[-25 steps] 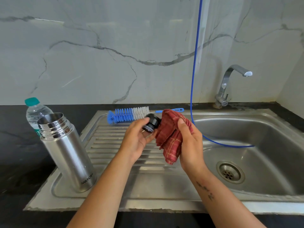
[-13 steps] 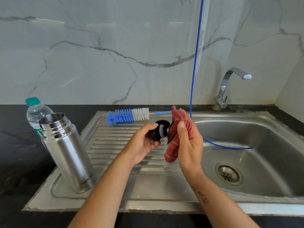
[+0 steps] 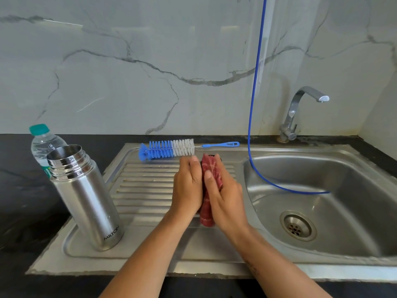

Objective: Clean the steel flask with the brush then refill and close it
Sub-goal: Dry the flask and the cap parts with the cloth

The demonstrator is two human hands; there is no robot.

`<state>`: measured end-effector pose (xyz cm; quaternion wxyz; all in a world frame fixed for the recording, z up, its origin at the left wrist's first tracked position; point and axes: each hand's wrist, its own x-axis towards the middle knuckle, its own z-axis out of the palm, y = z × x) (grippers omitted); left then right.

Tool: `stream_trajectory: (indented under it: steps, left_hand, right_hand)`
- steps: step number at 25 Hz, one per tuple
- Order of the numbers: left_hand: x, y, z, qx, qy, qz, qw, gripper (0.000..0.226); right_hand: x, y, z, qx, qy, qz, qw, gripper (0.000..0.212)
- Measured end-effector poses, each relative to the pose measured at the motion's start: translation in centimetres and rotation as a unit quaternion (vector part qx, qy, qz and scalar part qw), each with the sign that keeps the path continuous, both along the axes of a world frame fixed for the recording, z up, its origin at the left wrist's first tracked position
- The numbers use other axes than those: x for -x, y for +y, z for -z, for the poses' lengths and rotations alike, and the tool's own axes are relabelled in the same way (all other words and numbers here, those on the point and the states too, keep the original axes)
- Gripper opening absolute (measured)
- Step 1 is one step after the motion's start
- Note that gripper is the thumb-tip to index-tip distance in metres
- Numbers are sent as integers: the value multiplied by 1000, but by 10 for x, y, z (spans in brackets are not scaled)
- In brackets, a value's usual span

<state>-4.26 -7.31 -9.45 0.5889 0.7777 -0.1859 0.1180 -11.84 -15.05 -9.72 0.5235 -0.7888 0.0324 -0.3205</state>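
So both hands are pressed together over the ribbed drainboard [image 3: 150,186], basically dead centre. The left hand [image 3: 187,188] and right hand [image 3: 225,196] have a red cloth [image 3: 208,214] sandwiched between the palms, fingers pointing toward 12 o'clock, each grip closed flat against the cloth rather than curled. A tiny dark bit [image 3: 211,155] pokes out at the top of the cloth near the fingertips; it might be the flask's cap, but it's too hidden to say for sure.

The steel flask [image 3: 86,196] stands upright at about 9 o'clock from the hands, on the left end of the drainboard, mouth open with no lid on it, "MILTON" printed low on its side. Right behind it, at roughly 10 o'clock, sits a clear plastic water bottle [image 3: 44,145] with a teal cap, on the dark surface [image 3: 25,201].

The bottle brush [image 3: 169,148], blue and white bristles with a blue handle, lies on its side along the sink's back rim at 12 o'clock, just beyond the fingertips. Off at 3 o'clock is the sink basin [image 3: 343,190] with its drain [image 3: 297,225], a thin blue hose [image 3: 255,82] dropping down into it, and the tap [image 3: 300,108] at about 1 o'clock.
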Motion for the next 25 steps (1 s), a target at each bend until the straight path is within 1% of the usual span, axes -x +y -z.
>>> stream_trajectory:
  steps: [1,2,3,4,5,6,7,8,9,11,12,13,14,15,17,18,20,22,24,25]
  left_hand:
    - [0,-1,0,12,45,3,999,38]
    - [1,-2,-1,20,62,18,998,41]
    - [2,-2,-1,22,46,33,998,43]
    - [6,-2,-2,20,2,46,999,44]
    - [8,-1,-2,13,-53,61,997,43]
    - [11,-1,-1,4,-97,73,993,37]
    - [12,-2,-1,-3,-120,75,990,32]
    - [10,-2,0,-5,-120,63,991,28]
    - [9,-3,-2,1,-98,39,994,25]
    - [6,-4,-2,26,-16,-11,999,25]
    - [6,-5,-2,31,14,-20,999,28]
    - [6,-6,-2,29,24,-17,999,31]
    - [8,-6,-3,26,12,-1,1000,35]
    - [10,-6,-2,24,-20,25,999,37]
    - [14,-4,1,15,-100,71,992,35]
    - [12,-3,3,10,-123,78,989,31]
    - [4,-2,4,4,-118,48,992,26]
    - [0,-1,3,3,-66,-2,998,22]
    - [1,-2,2,-5,-47,-7,999,24]
    - [4,-2,1,-9,-57,10,998,25]
  right_hand:
    - [-1,1,3,31,-8,-8,999,43]
    - [-3,0,4,48,-26,-14,998,49]
    - [-4,-1,5,52,-50,-22,997,51]
    - [-5,-1,2,30,-71,-28,997,50]
    - [-4,-3,-1,-20,-84,-32,996,45]
    - [-2,-5,-3,-79,-85,-28,993,39]
    - [-1,-5,-4,-114,-77,-16,990,32]
    - [0,-3,-5,-112,-61,2,992,28]
    - [2,-1,-5,-88,-44,17,995,26]
    - [4,4,-4,-36,-22,19,999,25]
    - [4,4,-3,-11,-25,11,1000,30]
    - [3,3,-4,10,-40,1,999,40]
    - [2,1,-3,17,-58,-5,998,46]
    - [0,-3,-4,5,-69,-7,998,45]
    - [1,-8,-7,-65,-69,-4,995,35]
    - [1,-9,-7,-85,-56,7,995,30]
    - [2,-7,-7,-53,-10,44,998,25]
    - [3,-3,-6,-5,4,53,999,22]
    - [2,-3,-6,30,-10,45,998,31]
    - [1,-6,-6,34,-19,42,998,36]
